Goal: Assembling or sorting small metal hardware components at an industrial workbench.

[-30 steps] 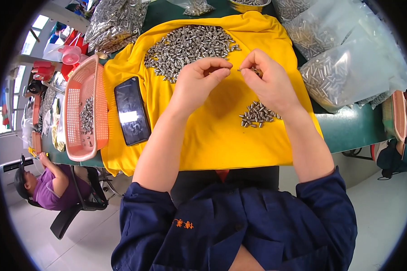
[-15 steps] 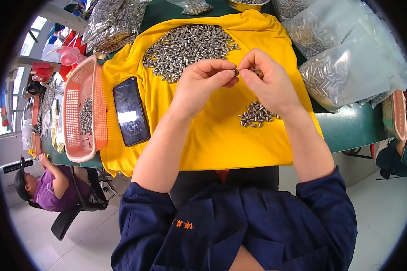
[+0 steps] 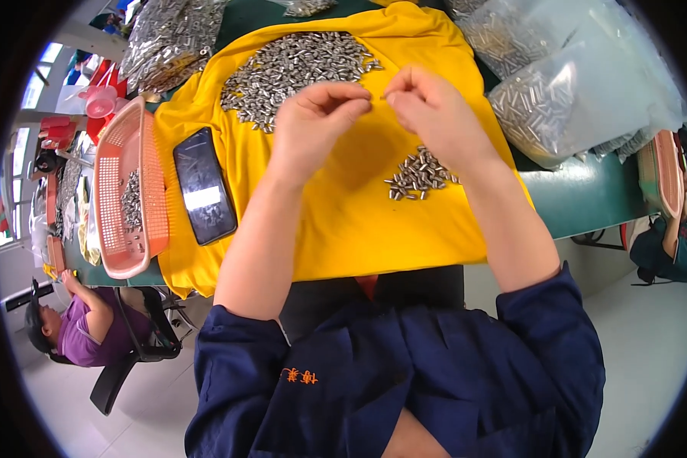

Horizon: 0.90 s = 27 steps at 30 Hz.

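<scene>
My left hand [image 3: 313, 126] is over the yellow cloth [image 3: 343, 237], at the near right edge of a large heap of small metal cylinders [image 3: 298, 69]. Its thumb and forefinger pinch together; anything between them is too small to make out. Facing it across a narrow gap, my right hand [image 3: 435, 118] is also closed in a pinch, its other fingers curled in. I cannot make out what its fingertips hold. A smaller pile of the metal cylinders [image 3: 420, 177] lies on the cloth just below my right hand, partly covered by the wrist.
A phone [image 3: 204, 187] lies left of my left forearm, beside a pink plastic basket [image 3: 160, 221] holding metal parts. Clear bags of metal pieces [image 3: 538, 103] stand at the right, another bag [image 3: 168, 46] at the back left. A person in purple [image 3: 91, 332] sits at left.
My hands, which were meeting fingertip to fingertip, have drawn slightly apart. The whole scene has shifted a little left and up in the picture.
</scene>
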{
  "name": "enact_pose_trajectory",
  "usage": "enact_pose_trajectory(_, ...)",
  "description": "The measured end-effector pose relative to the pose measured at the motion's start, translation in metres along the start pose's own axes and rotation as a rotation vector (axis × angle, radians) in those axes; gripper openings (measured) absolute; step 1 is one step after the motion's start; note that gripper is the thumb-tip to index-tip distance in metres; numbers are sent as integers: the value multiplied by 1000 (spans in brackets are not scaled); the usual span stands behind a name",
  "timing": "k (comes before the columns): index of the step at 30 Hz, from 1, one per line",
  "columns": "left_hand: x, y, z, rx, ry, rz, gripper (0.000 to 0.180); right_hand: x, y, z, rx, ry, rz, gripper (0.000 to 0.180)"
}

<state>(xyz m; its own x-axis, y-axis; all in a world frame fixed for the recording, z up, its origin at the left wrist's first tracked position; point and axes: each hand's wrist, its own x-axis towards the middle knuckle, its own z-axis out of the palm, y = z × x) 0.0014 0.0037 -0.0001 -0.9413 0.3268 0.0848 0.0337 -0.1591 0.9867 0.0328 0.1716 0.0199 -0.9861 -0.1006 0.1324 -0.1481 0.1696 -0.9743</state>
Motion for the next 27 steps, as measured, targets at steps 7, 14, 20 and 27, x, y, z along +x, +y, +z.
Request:
enact_pose_trajectory(7,-14,17,35,457,-388,0,19,9,4,-17,200,229,-2,10)
enact_pose_trajectory(14,24,16,-5,880,-95,118,17,7,-4,-17,223,243,0,10)
enact_pose_trajectory(20,51,15,3,1442,-278,135,14,7,-4,-15,179,226,-48,8)
enact_pose_trajectory(27,65,7,-2,1548,-349,265,14,7,-7,-13,149,201,-46,7)
